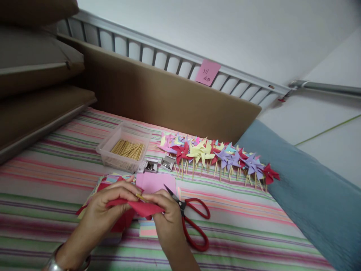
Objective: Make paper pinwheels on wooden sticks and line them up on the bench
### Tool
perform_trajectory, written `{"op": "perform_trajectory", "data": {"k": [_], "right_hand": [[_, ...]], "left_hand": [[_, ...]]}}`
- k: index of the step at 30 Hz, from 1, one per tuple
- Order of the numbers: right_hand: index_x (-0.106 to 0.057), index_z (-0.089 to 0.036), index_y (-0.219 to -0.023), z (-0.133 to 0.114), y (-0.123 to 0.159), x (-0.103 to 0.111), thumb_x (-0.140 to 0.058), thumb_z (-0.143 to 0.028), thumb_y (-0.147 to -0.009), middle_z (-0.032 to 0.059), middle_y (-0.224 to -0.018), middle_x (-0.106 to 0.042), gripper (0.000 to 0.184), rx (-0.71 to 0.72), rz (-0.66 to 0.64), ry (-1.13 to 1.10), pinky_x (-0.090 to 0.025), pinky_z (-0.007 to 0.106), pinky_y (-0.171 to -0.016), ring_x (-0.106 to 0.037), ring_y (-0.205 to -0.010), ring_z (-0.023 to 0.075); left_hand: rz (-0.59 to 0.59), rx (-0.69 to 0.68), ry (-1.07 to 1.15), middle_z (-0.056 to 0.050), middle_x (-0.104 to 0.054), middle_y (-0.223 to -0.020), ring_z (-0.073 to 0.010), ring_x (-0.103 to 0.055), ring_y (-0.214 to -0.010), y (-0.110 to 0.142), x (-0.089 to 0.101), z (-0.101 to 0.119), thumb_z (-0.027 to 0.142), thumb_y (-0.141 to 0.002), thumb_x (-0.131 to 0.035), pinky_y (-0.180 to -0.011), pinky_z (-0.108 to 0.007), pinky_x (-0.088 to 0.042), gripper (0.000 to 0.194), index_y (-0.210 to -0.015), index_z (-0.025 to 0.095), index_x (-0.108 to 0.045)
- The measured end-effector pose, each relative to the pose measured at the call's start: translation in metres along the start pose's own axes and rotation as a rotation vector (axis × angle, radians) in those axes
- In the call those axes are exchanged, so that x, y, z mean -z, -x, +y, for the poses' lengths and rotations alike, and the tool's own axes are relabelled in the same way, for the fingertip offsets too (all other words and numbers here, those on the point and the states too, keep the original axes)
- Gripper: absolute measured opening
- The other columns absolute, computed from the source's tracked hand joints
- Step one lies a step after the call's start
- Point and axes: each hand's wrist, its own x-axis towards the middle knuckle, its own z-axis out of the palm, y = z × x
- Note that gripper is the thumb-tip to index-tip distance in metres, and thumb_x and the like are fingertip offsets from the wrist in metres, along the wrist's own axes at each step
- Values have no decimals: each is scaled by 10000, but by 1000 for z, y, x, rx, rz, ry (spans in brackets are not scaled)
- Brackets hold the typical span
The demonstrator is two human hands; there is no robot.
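Observation:
My left hand (108, 209) and my right hand (165, 210) meet low in the middle, both closed on a folded piece of red paper (141, 207). A thin wooden stick (140, 196) pokes out between the fingertips where the two hands touch. Under the hands lie a pink sheet (155, 182) and a stack of coloured paper squares (113, 180) on the striped cloth (239, 218). Red-handled scissors (194, 222) lie shut just right of my right hand.
A clear plastic tub (124, 148) of wooden sticks stands behind the hands. Two small metal boxes of pins (159, 164) sit beside it. A row of several finished paper pinwheels (220, 156) stretches to the right. Cardboard (169, 101) backs the cloth; a blue cushion (304, 195) lies right.

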Motion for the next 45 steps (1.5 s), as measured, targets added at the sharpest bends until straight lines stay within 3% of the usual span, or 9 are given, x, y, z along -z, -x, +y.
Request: {"op": "perform_trajectory", "data": {"k": [6, 20, 32, 45], "right_hand": [[-777, -261, -894, -2, 0, 1, -503, -19, -678, 17, -753, -637, 424, 0, -3, -2, -486, 246, -660, -601, -701, 151], [-778, -262, -893, -3, 1, -1, -490, -22, -698, 3, -701, -591, 422, 24, 18, 14, -466, 222, -591, -566, -626, 126], [-768, -279, -954, -3, 2, -2, -485, 3, -721, 15, -742, -612, 463, 54, 11, 50, -478, 239, -622, -595, -690, 144], [-758, -245, -996, -3, 5, -3, -516, -47, -806, 32, -737, -601, 366, 98, 5, 97, -472, 240, -584, -594, -654, 145]], "left_hand": [[4, 11, -20, -35, -728, -821, -193, -667, -838, 0, -1, 3, 163, -762, -661, -834, -315, -507, 108, -754, 234, -742], [11, 17, -14, -30, -731, -813, -190, -666, -848, 0, -3, 6, 215, -782, -670, -850, -296, -488, 77, -762, 232, -742], [27, 46, -30, -41, -736, -797, -202, -671, -819, 1, -2, 8, 256, -784, -670, -848, -332, -497, 89, -738, 224, -739], [27, 40, -43, -33, -739, -790, -199, -673, -804, 1, -2, 6, 270, -786, -670, -887, -354, -491, 89, -748, 235, -743]]}}
